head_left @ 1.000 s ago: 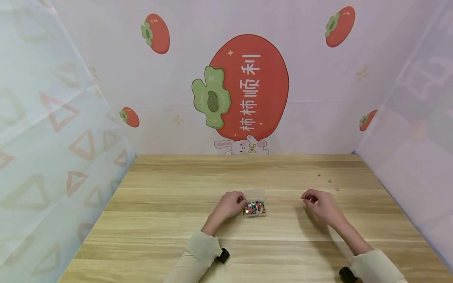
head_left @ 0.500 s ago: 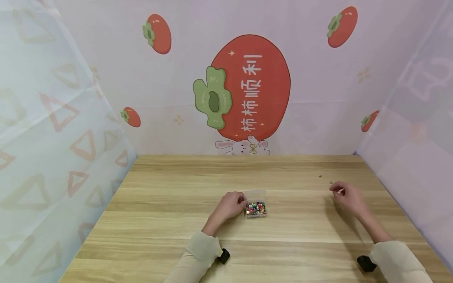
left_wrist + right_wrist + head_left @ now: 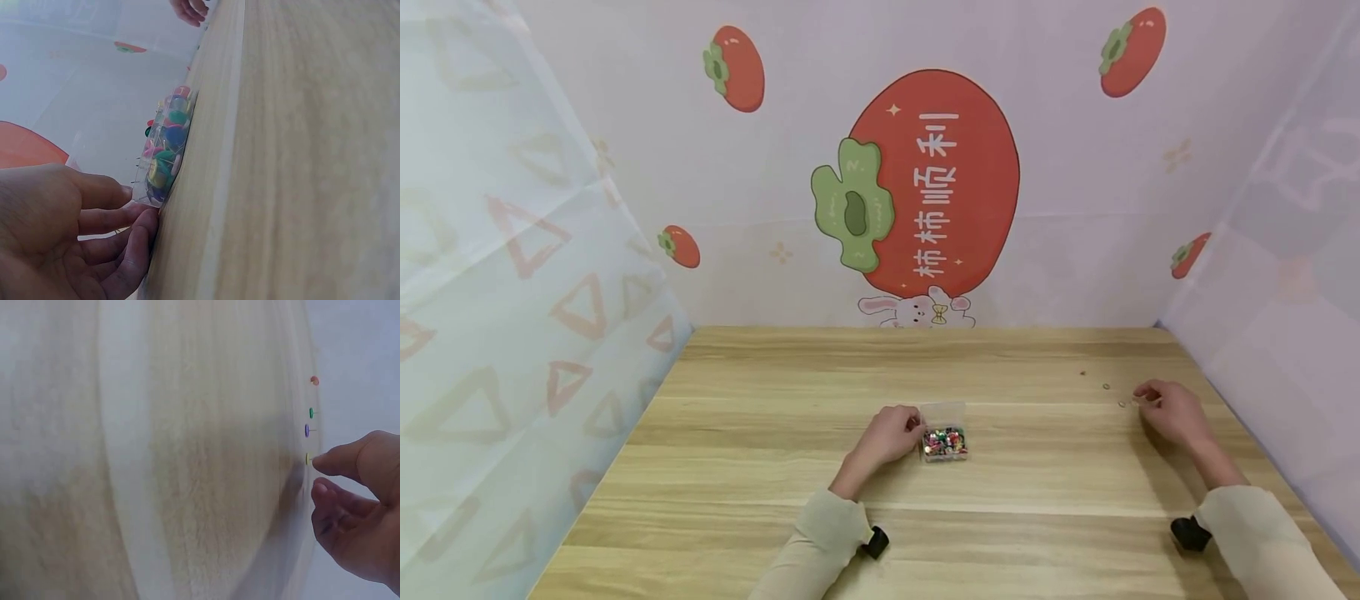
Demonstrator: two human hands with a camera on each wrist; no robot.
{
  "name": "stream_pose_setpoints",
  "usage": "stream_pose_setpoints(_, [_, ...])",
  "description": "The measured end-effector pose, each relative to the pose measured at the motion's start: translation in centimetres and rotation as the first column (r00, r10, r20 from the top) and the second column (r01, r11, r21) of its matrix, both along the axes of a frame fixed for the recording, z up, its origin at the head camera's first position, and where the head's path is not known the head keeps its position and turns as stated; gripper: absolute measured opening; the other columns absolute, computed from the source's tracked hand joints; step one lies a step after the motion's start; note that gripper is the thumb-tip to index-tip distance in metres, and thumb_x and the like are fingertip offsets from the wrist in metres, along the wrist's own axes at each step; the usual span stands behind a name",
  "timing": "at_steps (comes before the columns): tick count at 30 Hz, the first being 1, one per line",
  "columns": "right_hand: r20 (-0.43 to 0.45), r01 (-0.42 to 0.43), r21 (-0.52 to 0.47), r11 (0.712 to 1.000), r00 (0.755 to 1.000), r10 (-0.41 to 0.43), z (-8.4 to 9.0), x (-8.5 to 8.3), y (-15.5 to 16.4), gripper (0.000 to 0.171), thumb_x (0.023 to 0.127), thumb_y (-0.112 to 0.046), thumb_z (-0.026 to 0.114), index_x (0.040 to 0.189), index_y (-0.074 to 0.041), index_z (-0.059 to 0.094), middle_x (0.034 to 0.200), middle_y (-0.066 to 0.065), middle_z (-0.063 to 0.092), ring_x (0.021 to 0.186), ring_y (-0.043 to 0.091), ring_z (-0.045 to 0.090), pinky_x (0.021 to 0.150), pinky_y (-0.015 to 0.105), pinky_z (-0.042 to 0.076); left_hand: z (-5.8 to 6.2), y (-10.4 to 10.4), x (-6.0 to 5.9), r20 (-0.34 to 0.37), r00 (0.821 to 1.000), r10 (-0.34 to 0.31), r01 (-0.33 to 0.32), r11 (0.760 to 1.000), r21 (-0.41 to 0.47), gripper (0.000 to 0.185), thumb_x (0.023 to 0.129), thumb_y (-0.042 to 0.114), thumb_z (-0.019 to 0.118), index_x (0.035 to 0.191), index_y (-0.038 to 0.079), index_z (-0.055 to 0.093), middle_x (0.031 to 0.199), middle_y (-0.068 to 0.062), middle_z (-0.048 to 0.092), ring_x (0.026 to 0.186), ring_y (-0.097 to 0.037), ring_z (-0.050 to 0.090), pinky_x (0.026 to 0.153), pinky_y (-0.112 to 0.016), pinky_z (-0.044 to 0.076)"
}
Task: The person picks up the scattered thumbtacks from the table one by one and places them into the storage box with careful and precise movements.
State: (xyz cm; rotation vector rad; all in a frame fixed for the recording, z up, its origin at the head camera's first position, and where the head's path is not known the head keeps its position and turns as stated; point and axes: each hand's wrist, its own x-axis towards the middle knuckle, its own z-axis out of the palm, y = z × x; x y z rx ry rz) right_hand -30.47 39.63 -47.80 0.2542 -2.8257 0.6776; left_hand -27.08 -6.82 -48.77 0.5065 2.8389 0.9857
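A small clear plastic box [image 3: 945,457] with its lid raised stands mid-table, filled with several coloured thumbtacks [image 3: 174,135]. At its left end is my left hand [image 3: 889,433]; thumb and fingers grip the box's edge in the left wrist view. Far to the right, my right hand [image 3: 1172,412] reaches low over the table, thumb and index finger parted. A yellow thumbtack [image 3: 307,459] stands point up right at a fingertip in the right wrist view. Beside it, in a row, are a purple thumbtack [image 3: 307,430], a green thumbtack [image 3: 311,413] and a red thumbtack [image 3: 314,380].
The wooden table [image 3: 760,467] meets a patterned back wall [image 3: 760,167] and side walls of printed sheet. The box's transparent lid [image 3: 943,412] tilts up behind it. Black wrist devices [image 3: 1190,534] sit at both sleeves.
My right hand has travelled right across the table to the end of the thumbtack row, and its fingertips have parted. The left hand stays at the box.
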Motion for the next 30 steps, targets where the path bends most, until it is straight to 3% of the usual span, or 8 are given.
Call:
stream_pose_setpoints(10, [0.068, 0.018, 0.069, 0.997, 0.997, -0.023, -0.1, -0.8, 0.5, 0.011, 0.085, -0.004, 0.065, 0.086, 0.006, 0.067, 0.076, 0.016, 0.065, 0.069, 0.023, 0.058, 0.063, 0.035, 0.043, 0.0, 0.0, 0.0, -0.009, 1.000, -0.001, 0.001, 1.000, 0.000, 0.015, 0.098, 0.021, 0.063, 0.088, 0.011, 0.069, 0.077, 0.001, 0.066, 0.064, -0.008, 0.051, 0.060, -0.023, 0.042])
stream_pose_setpoints(19, [0.066, 0.019, 0.083, 0.996, 0.998, -0.024, 0.2, -0.9, 0.3, 0.005, 0.079, -0.002, 0.061, 0.074, -0.001, 0.062, 0.067, 0.006, 0.058, 0.063, 0.018, 0.047, 0.059, 0.033, 0.037, 0.1, 0.0, 0.1, -0.036, 0.999, -0.007, 0.007, 1.000, -0.002, 0.015, 0.098, 0.019, 0.062, 0.088, 0.010, 0.069, 0.075, 0.003, 0.063, 0.063, -0.007, 0.049, 0.059, -0.023, 0.042])
stream_pose_setpoints(24, [0.058, 0.034, 0.073, 0.997, 0.998, -0.039, 0.2, -0.6, 0.0, 0.010, 0.074, -0.004, 0.059, 0.066, -0.005, 0.055, 0.063, 0.003, 0.053, 0.060, 0.016, 0.045, 0.057, 0.030, 0.035, 0.2, 0.1, 0.2, -0.032, 0.999, -0.010, 0.010, 1.000, 0.003, 0.014, 0.097, 0.018, 0.062, 0.087, 0.010, 0.068, 0.074, 0.003, 0.062, 0.062, -0.008, 0.049, 0.059, -0.024, 0.041])
stream_pose_setpoints(30, [0.058, 0.052, 0.046, 0.998, 0.997, -0.055, 0.3, 0.0, -0.6, 0.021, 0.078, -0.008, 0.064, 0.064, -0.008, 0.048, 0.062, 0.001, 0.048, 0.060, 0.016, 0.043, 0.058, 0.030, 0.034, 0.0, 0.1, 0.2, -0.003, 1.000, 0.010, -0.010, 1.000, -0.008, 0.015, 0.098, 0.020, 0.063, 0.088, 0.011, 0.069, 0.077, 0.000, 0.065, 0.064, -0.010, 0.050, 0.060, -0.025, 0.042])
